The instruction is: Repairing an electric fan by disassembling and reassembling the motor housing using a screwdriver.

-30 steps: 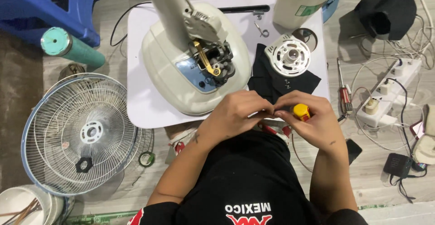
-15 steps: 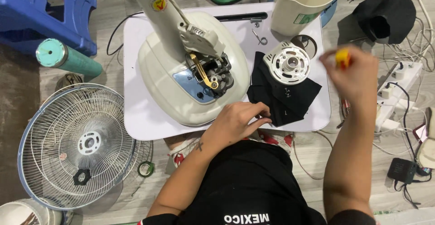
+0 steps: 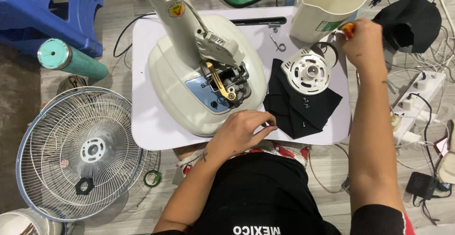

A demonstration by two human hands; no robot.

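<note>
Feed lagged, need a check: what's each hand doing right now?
Left hand: fingers curled, resting at the black cloth edge; whether it grips anything cannot be told.
Right hand: closed on an orange-handled tool.

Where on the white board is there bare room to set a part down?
On the white board, the front-left corner beside the fan base is bare, as is the strip behind the black cloth. It is crowded around the motor cover and the right hand.

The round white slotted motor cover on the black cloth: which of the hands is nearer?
Right. The right hand is up beside the motor cover; the left hand rests at the fan base, farther off.
</note>
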